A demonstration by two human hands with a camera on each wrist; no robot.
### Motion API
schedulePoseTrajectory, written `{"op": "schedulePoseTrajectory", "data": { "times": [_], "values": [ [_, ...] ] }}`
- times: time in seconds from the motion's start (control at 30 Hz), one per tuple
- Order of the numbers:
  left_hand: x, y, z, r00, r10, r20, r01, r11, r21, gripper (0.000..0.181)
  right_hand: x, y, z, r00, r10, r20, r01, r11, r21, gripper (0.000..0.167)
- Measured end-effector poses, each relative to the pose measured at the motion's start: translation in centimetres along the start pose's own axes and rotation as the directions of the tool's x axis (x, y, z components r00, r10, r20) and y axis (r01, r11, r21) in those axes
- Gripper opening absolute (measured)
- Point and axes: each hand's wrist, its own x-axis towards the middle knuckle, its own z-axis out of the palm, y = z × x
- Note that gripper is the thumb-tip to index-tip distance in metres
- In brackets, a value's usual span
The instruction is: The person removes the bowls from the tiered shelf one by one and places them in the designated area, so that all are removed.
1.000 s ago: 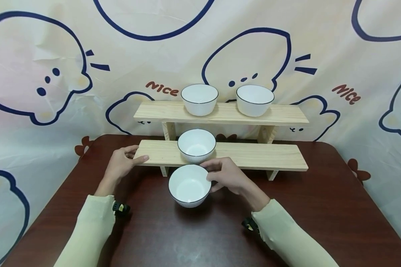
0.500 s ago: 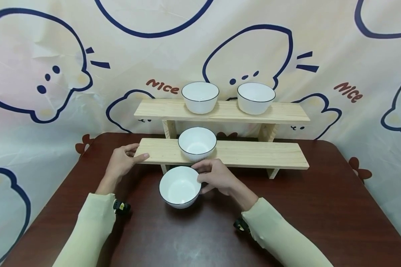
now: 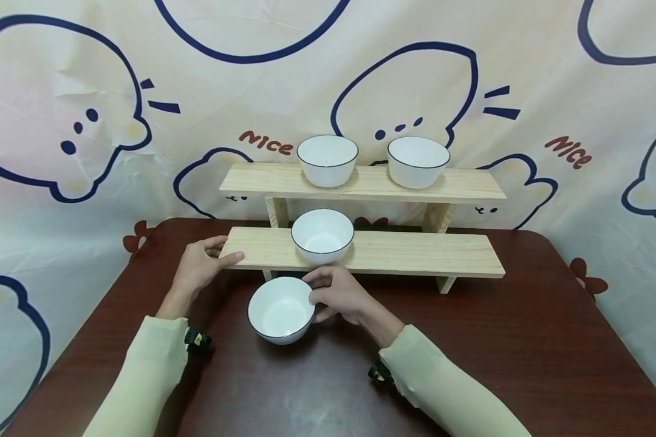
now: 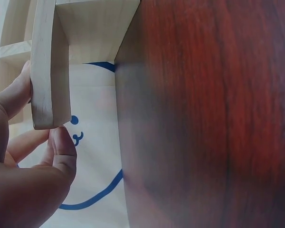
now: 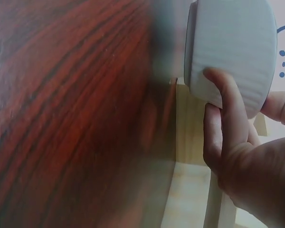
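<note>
In the head view my right hand (image 3: 341, 294) holds a white bowl (image 3: 281, 309) with a dark rim by its right side, in front of the wooden two-tier shelf (image 3: 426, 252). The right wrist view has fingertips pressing the outer wall of that bowl (image 5: 232, 52), with a gap between its foot and the table. My left hand (image 3: 199, 267) grips the left end of the lower board, thumb on top. From the left wrist, the other fingers touch the end of the board (image 4: 50, 95) from beneath.
Another white bowl (image 3: 322, 237) sits on the lower board, left of its middle. The upper board (image 3: 251, 179) carries two matching bowls, one left (image 3: 328, 161) and one right (image 3: 418, 162). A dark brown table (image 3: 546, 315) lies below, with a patterned cloth (image 3: 568, 200) behind.
My right hand has carried the held bowl leftward and slightly nearer to me, away from the shelf's front. The left hand keeps its grip on the board, and the other bowls stay put.
</note>
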Motion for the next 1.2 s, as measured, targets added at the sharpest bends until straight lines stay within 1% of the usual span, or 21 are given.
{"op": "schedulePoseTrajectory", "data": {
  "times": [0.23, 0.37, 0.5, 0.83, 1.07, 1.2],
  "values": [
    [0.0, 0.0, 0.0, 1.000, 0.007, 0.003, -0.007, 1.000, 0.004, 0.073, 0.6, 0.3, 0.8, 1.000, 0.004, -0.014, -0.004, 1.000, 0.005, 0.042],
    [0.0, -0.1, 0.0, 1.000, 0.008, 0.001, -0.008, 1.000, 0.006, 0.073, 0.9, 0.5, 1.3, 0.999, 0.025, -0.029, -0.025, 0.999, 0.024, 0.042],
    [0.0, -0.1, 0.1, 1.000, 0.009, -0.001, -0.009, 1.000, 0.010, 0.073, 1.0, 0.6, 1.8, 0.998, 0.031, -0.046, -0.029, 0.998, 0.051, 0.041],
    [0.0, -0.1, 0.1, 1.000, 0.008, -0.005, -0.008, 1.000, 0.016, 0.071, 1.6, 1.3, 2.3, 0.996, 0.041, -0.083, -0.034, 0.996, 0.078, 0.045],
    [0.0, -0.1, 0.2, 1.000, 0.010, -0.011, -0.010, 1.000, 0.022, 0.072, 1.8, 1.4, 2.7, 0.996, 0.044, -0.078, -0.036, 0.994, 0.107, 0.045],
    [0.0, -0.1, 0.2, 1.000, 0.016, -0.012, -0.016, 0.999, 0.028, 0.072, 1.7, 1.5, 2.8, 0.997, 0.045, -0.058, -0.037, 0.991, 0.130, 0.045]
  ]
}}
